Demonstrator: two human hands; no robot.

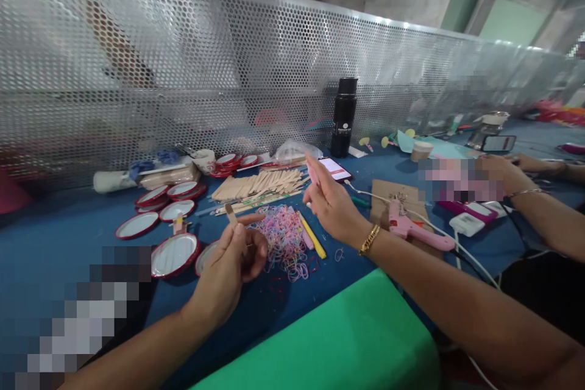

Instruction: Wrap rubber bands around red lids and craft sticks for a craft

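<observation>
My left hand (231, 268) pinches a short wooden craft stick (231, 214) upright between thumb and fingertips. To its right, my right hand (333, 206) is raised over the table with fingers partly curled. A slim pink thing (312, 172) shows along its index finger; its kind is unclear. Between and below the hands lies a pile of colourful rubber bands (286, 237), with a yellow pen-like stick (312, 235) at its edge. Behind it is a heap of craft sticks (262, 184). Red-rimmed white round lids (175, 254) lie beside my left hand.
A pink glue gun (418, 228) with a cord rests on cardboard (380, 193) at right. Farther back stand a black bottle (344, 119) and a lit phone (336, 168). Green material (329, 341) covers the near edge. Another person's hand (498, 175) works at right.
</observation>
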